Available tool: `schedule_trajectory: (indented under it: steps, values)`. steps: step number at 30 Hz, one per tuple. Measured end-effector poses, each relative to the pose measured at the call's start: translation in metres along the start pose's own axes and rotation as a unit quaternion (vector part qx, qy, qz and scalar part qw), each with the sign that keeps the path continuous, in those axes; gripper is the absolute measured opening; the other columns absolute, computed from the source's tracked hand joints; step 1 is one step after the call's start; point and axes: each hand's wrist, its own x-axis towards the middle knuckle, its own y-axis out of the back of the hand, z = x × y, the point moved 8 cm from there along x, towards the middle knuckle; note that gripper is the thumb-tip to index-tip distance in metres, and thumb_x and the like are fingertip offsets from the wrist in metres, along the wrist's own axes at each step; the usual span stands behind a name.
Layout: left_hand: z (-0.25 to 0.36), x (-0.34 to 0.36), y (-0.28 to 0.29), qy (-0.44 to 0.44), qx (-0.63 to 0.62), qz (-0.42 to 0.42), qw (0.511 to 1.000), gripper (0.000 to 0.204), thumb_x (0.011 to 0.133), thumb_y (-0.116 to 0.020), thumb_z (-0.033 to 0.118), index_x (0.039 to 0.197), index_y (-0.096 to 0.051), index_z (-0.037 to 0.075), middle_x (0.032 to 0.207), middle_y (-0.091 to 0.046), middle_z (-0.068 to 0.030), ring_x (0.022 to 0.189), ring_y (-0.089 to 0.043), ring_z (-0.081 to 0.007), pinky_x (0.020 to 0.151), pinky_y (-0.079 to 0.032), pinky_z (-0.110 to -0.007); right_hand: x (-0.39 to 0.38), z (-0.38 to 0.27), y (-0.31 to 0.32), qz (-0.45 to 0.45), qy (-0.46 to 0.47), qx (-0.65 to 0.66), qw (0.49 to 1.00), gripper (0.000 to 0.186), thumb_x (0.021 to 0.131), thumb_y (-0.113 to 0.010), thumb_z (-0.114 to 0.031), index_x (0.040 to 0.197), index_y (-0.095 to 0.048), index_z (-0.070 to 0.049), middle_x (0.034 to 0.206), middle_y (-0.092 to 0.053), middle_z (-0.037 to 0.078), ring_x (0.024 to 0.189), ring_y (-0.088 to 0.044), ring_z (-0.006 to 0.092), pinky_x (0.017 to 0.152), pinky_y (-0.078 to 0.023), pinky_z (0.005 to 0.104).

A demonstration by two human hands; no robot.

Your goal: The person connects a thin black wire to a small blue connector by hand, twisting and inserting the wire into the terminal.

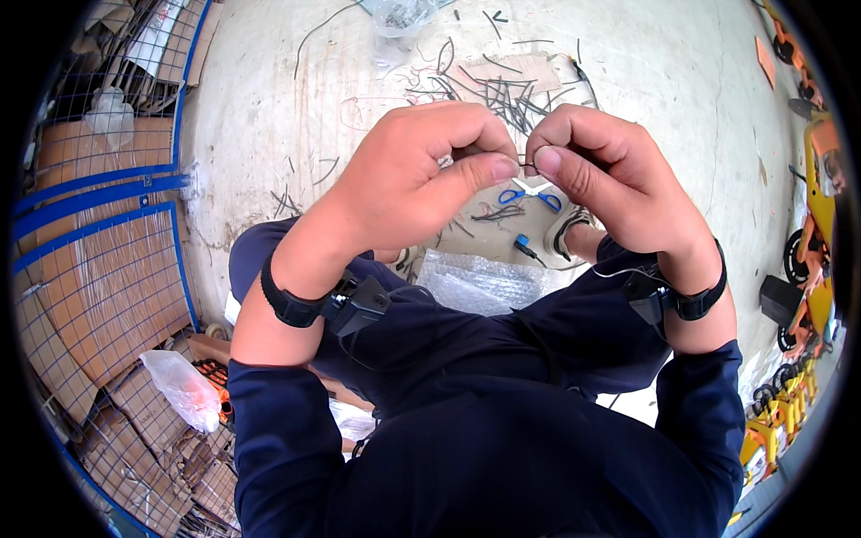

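My left hand (417,175) and my right hand (619,175) are raised in front of me, thumb pressed to forefinger on each. Between the two pinches runs a short, thin dark wire (527,166), mostly covered by the fingertips. Below the hands, blue-handled scissors (543,198) lie on the floor with their handles toward my right foot. Beyond the hands spreads a loose heap of dark cut cable pieces (507,103), partly over a flat piece of cardboard (529,70).
Bubble wrap (484,282) lies between my legs, near a blue-ended black cable (523,244). Blue mesh cages (108,287) holding cardboard stand at the left. Yellow and orange wheeled equipment (818,188) lines the right. A clear plastic bag (399,18) is at the far side.
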Motion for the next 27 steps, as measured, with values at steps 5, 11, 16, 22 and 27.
schedule_trajectory:
  steps: [5,11,16,22,27]
  values:
    - [-0.016,-0.004,0.005,0.105,-0.063,-0.008,0.992,0.014,0.093,-0.058,0.012,0.092,-0.062,-0.001,0.084,-0.063,-0.0039,0.078,-0.055,-0.0113,0.072,-0.044,-0.024,-0.003,0.001,-0.001,-0.004,-0.04,0.167,0.985,0.017,0.096,-0.053,-0.015,0.093,-0.059,0.0,0.069,-0.049,-0.004,0.056,-0.037,0.0026,0.049,-0.03,0.0198]
    - [-0.042,-0.007,0.03,0.14,-0.114,0.038,0.983,0.02,0.095,-0.059,0.02,0.091,-0.063,0.001,0.086,-0.063,-0.0023,0.074,-0.05,-0.0083,0.069,-0.043,-0.023,-0.008,-0.006,0.016,-0.061,0.01,0.418,0.906,0.021,0.097,-0.049,-0.019,0.094,-0.05,0.002,0.063,-0.034,-0.004,0.048,-0.024,0.003,0.039,-0.018,0.02]
    - [-0.068,-0.011,0.041,0.208,-0.061,0.059,0.974,0.021,0.094,-0.061,0.023,0.091,-0.065,0.002,0.085,-0.062,-0.0015,0.076,-0.05,-0.0079,0.071,-0.042,-0.023,-0.01,-0.013,0.027,-0.07,0.064,0.508,0.856,0.022,0.098,-0.047,-0.019,0.094,-0.047,0.003,0.065,-0.033,-0.002,0.05,-0.024,0.0033,0.04,-0.018,0.0184]
    - [-0.055,-0.008,0.056,0.082,0.074,0.26,0.959,0.022,0.091,-0.064,0.022,0.1,-0.064,0.002,0.083,-0.059,-0.0024,0.073,-0.051,-0.0109,0.067,-0.043,-0.024,-0.004,-0.006,0.023,-0.018,0.042,0.446,0.894,0.02,0.099,-0.046,-0.019,0.097,-0.05,0.0,0.061,-0.033,-0.004,0.05,-0.025,0.0035,0.04,-0.019,0.0189]
    - [0.019,-0.012,0.036,-0.086,0.158,0.256,0.95,0.013,0.09,-0.06,0.014,0.095,-0.058,0.002,0.086,-0.057,-0.0033,0.078,-0.051,-0.0111,0.072,-0.042,-0.025,0.0,0.009,0.011,0.047,-0.017,0.325,0.945,0.02,0.1,-0.048,-0.019,0.1,-0.057,-0.002,0.064,-0.046,-0.002,0.05,-0.033,0.0029,0.042,-0.026,0.0176]
